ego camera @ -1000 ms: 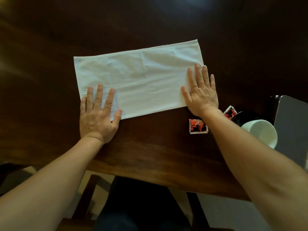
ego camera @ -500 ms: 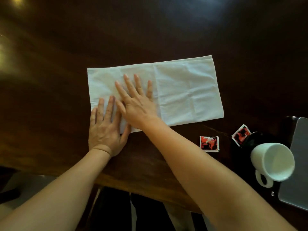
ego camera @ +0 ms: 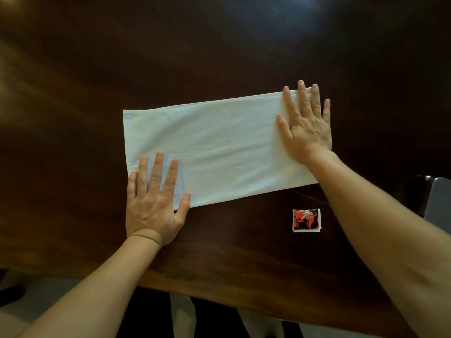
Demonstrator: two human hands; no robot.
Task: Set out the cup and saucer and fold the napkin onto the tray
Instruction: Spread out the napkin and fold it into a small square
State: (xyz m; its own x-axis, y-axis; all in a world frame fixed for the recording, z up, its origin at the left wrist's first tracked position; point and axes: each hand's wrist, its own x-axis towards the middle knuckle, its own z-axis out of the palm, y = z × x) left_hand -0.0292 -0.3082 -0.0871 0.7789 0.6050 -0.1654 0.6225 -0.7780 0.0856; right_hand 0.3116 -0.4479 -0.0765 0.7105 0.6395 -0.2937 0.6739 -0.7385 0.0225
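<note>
Both hands lie flat with fingers straight and slightly spread, palms down on the napkin (ego camera: pixel 219 147), holding nothing. The napkin is a white cloth folded into a long rectangle, smooth with faint creases. It lies in the middle of the frame, tilted so its right end sits higher than its left. It rests on a dark brown wooden counter (ego camera: pixel 219 45) with a soft sheen and light reflections near the top edge. Below the counter's near edge, pale floor (ego camera: pixel 36 289) shows at the lower left. A small red and white sachet (ego camera: pixel 306 220) lies on the wood just below the napkin's lower right corner, apart from it. The corner of a grey tray (ego camera: pixel 439 203) shows at the right edge. The left hand (ego camera: pixel 153 206) presses the napkin's lower left corner, its heel on bare wood. The right hand (ego camera: pixel 306 128) covers the right end, fingertips reaching the top edge.
</note>
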